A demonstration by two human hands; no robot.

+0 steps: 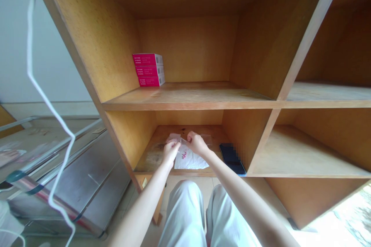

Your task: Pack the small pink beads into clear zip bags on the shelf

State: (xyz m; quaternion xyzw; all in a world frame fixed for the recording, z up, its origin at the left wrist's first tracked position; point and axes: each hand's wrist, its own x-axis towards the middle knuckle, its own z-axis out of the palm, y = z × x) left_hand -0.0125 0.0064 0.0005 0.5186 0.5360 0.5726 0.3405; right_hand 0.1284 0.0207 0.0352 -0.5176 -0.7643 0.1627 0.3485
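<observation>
Both my hands reach into the lower left compartment of a wooden shelf unit (188, 104). My left hand (171, 151) and my right hand (197, 142) are closed in pinches on the top edge of a small clear plastic bag (189, 159) with pink print, which lies on the shelf board. More clear bags (174, 137) lie flat just behind my hands. A dark phone (232, 158) lies to the right of my right hand on the same board.
Three pink boxes (149, 70) are stacked at the back left of the upper compartment. Compartments to the right hold nothing visible. A metal cabinet (72, 185) stands at the left, with a white cable (46, 104) hanging before it. My knees in light trousers (199, 216) are below.
</observation>
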